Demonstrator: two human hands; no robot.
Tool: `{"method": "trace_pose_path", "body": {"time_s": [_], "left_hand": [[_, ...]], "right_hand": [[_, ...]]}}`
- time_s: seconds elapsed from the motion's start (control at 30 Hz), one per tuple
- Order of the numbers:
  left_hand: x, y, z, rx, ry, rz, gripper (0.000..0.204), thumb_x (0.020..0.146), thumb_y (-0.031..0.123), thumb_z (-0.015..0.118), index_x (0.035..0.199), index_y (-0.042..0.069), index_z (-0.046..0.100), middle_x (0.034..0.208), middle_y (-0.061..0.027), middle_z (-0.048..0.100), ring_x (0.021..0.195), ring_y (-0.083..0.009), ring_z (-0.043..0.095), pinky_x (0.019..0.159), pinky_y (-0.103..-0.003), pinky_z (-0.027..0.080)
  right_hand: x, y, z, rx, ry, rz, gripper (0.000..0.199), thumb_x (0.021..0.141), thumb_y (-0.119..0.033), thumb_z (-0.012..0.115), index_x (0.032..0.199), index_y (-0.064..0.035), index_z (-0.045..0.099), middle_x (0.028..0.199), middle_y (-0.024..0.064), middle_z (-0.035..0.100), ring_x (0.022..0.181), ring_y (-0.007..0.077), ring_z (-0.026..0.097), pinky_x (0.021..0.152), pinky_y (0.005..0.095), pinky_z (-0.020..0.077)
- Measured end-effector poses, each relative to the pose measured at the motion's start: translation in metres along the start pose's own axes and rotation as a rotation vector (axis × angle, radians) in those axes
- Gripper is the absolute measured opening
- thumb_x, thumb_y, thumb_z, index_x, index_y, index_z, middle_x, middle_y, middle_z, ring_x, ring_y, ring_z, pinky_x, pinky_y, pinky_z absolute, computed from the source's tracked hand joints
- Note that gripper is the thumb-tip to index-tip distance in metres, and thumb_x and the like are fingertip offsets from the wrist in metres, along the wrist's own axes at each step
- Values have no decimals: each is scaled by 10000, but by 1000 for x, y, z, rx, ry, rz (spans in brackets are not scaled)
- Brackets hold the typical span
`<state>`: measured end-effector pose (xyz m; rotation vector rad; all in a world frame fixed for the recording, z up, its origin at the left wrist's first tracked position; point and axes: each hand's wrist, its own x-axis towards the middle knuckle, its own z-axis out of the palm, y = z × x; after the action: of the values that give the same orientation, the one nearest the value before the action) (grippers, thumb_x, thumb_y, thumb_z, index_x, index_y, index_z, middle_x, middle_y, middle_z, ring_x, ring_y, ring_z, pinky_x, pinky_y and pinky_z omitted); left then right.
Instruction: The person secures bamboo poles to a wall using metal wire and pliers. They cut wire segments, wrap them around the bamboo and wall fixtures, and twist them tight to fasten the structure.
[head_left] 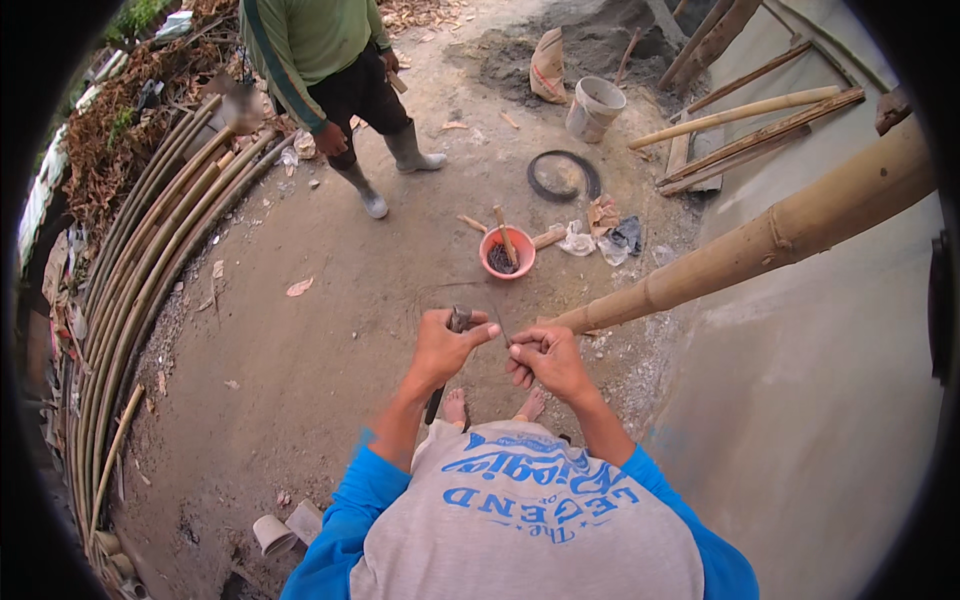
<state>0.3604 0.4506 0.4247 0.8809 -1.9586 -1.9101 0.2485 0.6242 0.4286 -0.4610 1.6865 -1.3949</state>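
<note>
My left hand (pixel 442 345) is closed around a tool with a metal head and a dark handle (pixel 433 407); the palm hides its middle, so its exact kind does not show. Close by, my right hand (pixel 552 360) pinches a thin dark wire (pixel 502 326) between thumb and fingertips. The wire slants up across the small gap between the hands, near the left thumb. Beyond them on the ground stands a small red bucket (pixel 486 262) containing dark bits and a wooden-handled tool (pixel 506 236).
A thick bamboo pole (pixel 745 245) leans across the right side by the pale wall (pixel 800 390). Farther off lie a black wire coil (pixel 535 180), a white bucket (pixel 594 112) and a sack (pixel 547 68). Bamboo poles (pixel 150 290) line the left; a person in boots (pixel 345 90) stands ahead.
</note>
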Motion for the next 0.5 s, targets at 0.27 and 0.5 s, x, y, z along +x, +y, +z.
{"method": "trace_pose_path", "body": {"time_s": [0.27,0.5], "left_hand": [[0,-17,32,-156,-190,-140,159,756,99,848,812,-17,755,684,-20,672,594,-85,570,541,-262,441],[23,-47,55,-247,-257,61,147,792,116,799,800,-6,718,658,-48,646,533,-113,533,480,-294,400]], "right_hand": [[-6,22,-9,25,0,84,224,1008,-156,632,1114,40,654,833,106,721,641,156,704,522,263,558],[5,40,-32,-152,92,-12,161,990,-164,632,1052,-19,665,769,111,697,593,189,684,488,322,538]]}}
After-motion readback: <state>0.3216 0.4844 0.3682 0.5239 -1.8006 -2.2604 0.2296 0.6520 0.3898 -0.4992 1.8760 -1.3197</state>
